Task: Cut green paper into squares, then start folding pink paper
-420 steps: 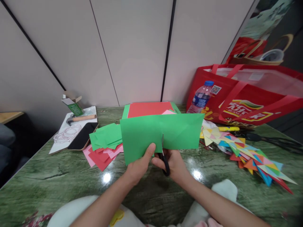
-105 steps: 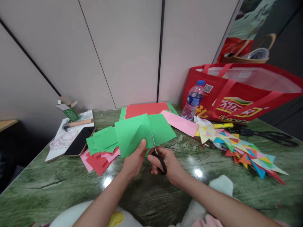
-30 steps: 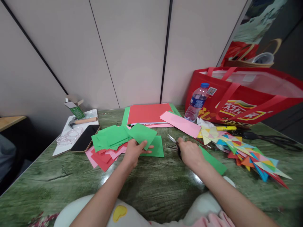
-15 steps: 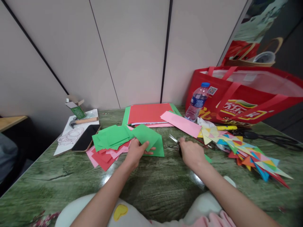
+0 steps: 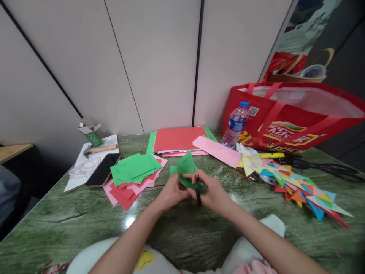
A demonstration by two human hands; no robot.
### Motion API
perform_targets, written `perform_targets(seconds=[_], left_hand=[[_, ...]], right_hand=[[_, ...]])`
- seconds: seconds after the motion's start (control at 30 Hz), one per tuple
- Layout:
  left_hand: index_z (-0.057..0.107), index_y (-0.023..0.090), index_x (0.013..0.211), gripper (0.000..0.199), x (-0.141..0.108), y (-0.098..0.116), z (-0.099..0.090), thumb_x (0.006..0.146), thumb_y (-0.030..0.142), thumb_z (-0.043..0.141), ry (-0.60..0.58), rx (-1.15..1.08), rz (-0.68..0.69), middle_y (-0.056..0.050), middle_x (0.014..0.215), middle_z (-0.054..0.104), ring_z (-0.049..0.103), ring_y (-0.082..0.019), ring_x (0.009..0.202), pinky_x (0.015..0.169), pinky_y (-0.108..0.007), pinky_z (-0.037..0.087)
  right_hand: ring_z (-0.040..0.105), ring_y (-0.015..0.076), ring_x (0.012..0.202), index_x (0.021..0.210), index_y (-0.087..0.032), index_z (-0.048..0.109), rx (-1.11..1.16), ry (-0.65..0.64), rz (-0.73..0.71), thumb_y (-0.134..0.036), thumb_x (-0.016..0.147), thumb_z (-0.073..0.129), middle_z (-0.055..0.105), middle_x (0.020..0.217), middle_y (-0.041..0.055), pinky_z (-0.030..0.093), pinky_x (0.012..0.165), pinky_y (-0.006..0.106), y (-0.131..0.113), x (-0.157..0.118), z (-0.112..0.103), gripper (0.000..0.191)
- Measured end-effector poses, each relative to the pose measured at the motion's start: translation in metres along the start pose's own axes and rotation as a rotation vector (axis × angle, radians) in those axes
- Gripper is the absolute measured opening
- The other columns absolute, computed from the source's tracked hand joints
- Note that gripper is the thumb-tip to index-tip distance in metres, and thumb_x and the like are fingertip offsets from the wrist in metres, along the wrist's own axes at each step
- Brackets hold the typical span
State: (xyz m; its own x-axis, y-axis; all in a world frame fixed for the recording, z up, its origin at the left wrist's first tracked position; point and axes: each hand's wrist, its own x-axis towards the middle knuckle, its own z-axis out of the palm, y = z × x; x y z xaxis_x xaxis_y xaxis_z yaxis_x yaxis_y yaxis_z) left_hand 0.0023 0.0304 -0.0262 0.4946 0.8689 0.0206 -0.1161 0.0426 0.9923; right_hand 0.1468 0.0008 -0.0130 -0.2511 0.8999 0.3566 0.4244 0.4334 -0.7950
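Note:
My left hand point(image 5: 172, 193) grips a piece of green paper point(image 5: 184, 167), which stands bent upward above the table. Close against it, my right hand point(image 5: 212, 192) is closed on small scissors point(image 5: 197, 186) with a dark handle, and its fingers also touch the paper. Another green sheet shows partly behind my hands. To the left, a pile of green paper pieces point(image 5: 134, 168) lies on top of red and pink pieces point(image 5: 125, 195).
Red sheets point(image 5: 178, 137) and a pink strip point(image 5: 218, 151) lie at the back. A bottle point(image 5: 235, 125), red bag point(image 5: 285, 121) and folded colored papers point(image 5: 299, 186) are right. A phone point(image 5: 103, 170) and hammer point(image 5: 104, 148) are left.
My right hand has moved left with the scissors, up to my left hand. The green paper has been turned upright and brought between both hands. The view has shifted slightly.

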Motion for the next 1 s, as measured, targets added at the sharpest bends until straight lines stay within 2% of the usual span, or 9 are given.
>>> perform_targets(seconds=[0.07, 0.17, 0.3, 0.5, 0.6, 0.7, 0.77, 0.9, 1.0], left_hand=[[0.06, 0.016, 0.087, 0.029, 0.0, 0.002, 0.0, 0.06, 0.021, 0.068, 0.046, -0.013, -0.006, -0.005, 0.089, 0.065, 0.059, -0.018, 0.079, 0.069, -0.027, 0.047], [0.062, 0.014, 0.08, 0.024, 0.002, 0.004, -0.002, 0.065, 0.032, 0.065, 0.154, -0.052, -0.109, -0.005, 0.076, 0.065, 0.06, -0.017, 0.067, 0.058, -0.027, 0.048], [0.057, 0.012, 0.065, 0.022, 0.007, 0.003, -0.014, 0.056, 0.026, 0.071, 0.456, -0.165, -0.125, -0.002, 0.056, 0.061, 0.058, -0.016, 0.049, 0.048, -0.029, 0.047], [0.039, 0.018, 0.066, 0.019, 0.015, 0.017, -0.045, 0.071, 0.024, 0.057, 0.846, -0.308, 0.036, 0.004, 0.051, 0.054, 0.062, -0.016, 0.053, 0.061, -0.037, 0.052], [0.033, 0.02, 0.065, 0.021, 0.016, 0.027, -0.06, 0.077, 0.02, 0.05, 0.982, -0.379, 0.084, 0.008, 0.045, 0.046, 0.062, -0.014, 0.051, 0.066, -0.037, 0.052], [0.037, 0.019, 0.069, 0.015, 0.017, 0.032, -0.071, 0.082, 0.02, 0.045, 1.011, -0.424, 0.103, 0.002, 0.06, 0.056, 0.064, -0.013, 0.067, 0.072, -0.03, 0.05], [0.042, 0.017, 0.072, 0.011, 0.017, 0.031, -0.074, 0.082, 0.021, 0.047, 0.979, -0.437, 0.063, -0.003, 0.071, 0.06, 0.064, -0.013, 0.073, 0.074, -0.028, 0.049], [0.051, 0.013, 0.074, 0.008, 0.016, 0.022, -0.063, 0.071, 0.014, 0.059, 0.799, -0.403, -0.101, -0.011, 0.079, 0.063, 0.064, -0.018, 0.073, 0.072, -0.033, 0.049], [0.057, 0.011, 0.079, 0.024, 0.014, 0.015, -0.047, 0.059, 0.014, 0.069, 0.67, -0.321, -0.173, -0.012, 0.08, 0.065, 0.064, -0.02, 0.071, 0.071, -0.033, 0.046]], right_hand=[[0.06, 0.0192, 0.088, 0.075, -0.022, 0.039, 0.07, -0.007, -0.025, -0.018, 0.07, 0.054, 0.063, 0.087, 0.0046, 0.043, 0.073, 0.027, 0.001, 0.0, 0.001, 0.017], [0.059, 0.0192, 0.094, 0.075, -0.023, 0.037, 0.119, 0.04, -0.028, -0.018, 0.071, 0.054, 0.063, 0.091, 0.0061, 0.042, 0.078, 0.029, 0.004, 0.0, 0.0, 0.018], [0.06, 0.0189, 0.087, 0.081, -0.022, 0.041, -0.016, 0.102, 0.034, -0.018, 0.071, 0.055, 0.063, 0.09, 0.0058, 0.043, 0.077, 0.03, 0.015, 0.002, 0.001, 0.018], [0.054, 0.0217, 0.094, 0.091, -0.019, 0.051, -0.367, -0.17, 0.021, -0.018, 0.064, 0.064, 0.06, 0.096, 0.0068, 0.041, 0.079, 0.032, 0.039, 0.003, 0.005, 0.029], [0.049, 0.0221, 0.1, 0.094, -0.018, 0.052, -0.468, -0.226, -0.06, -0.014, 0.067, 0.061, 0.057, 0.1, 0.0084, 0.038, 0.083, 0.033, 0.041, 0.004, 0.007, 0.028], [0.049, 0.021, 0.097, 0.096, -0.017, 0.052, -0.501, -0.262, -0.093, -0.011, 0.069, 0.057, 0.056, 0.098, 0.0076, 0.037, 0.084, 0.033, 0.041, 0.005, 0.007, 0.028], [0.051, 0.0198, 0.091, 0.097, -0.016, 0.052, -0.502, -0.281, -0.061, -0.011, 0.07, 0.055, 0.056, 0.094, 0.0072, 0.038, 0.08, 0.031, 0.041, 0.005, 0.007, 0.028], [0.052, 0.0187, 0.088, 0.096, -0.016, 0.052, -0.483, -0.259, 0.002, -0.008, 0.07, 0.053, 0.057, 0.093, 0.0071, 0.038, 0.077, 0.029, 0.045, 0.007, 0.007, 0.028], [0.053, 0.0188, 0.088, 0.093, -0.017, 0.052, -0.406, -0.182, 0.047, -0.007, 0.067, 0.055, 0.058, 0.093, 0.006, 0.038, 0.075, 0.027, 0.049, 0.008, 0.008, 0.029]])
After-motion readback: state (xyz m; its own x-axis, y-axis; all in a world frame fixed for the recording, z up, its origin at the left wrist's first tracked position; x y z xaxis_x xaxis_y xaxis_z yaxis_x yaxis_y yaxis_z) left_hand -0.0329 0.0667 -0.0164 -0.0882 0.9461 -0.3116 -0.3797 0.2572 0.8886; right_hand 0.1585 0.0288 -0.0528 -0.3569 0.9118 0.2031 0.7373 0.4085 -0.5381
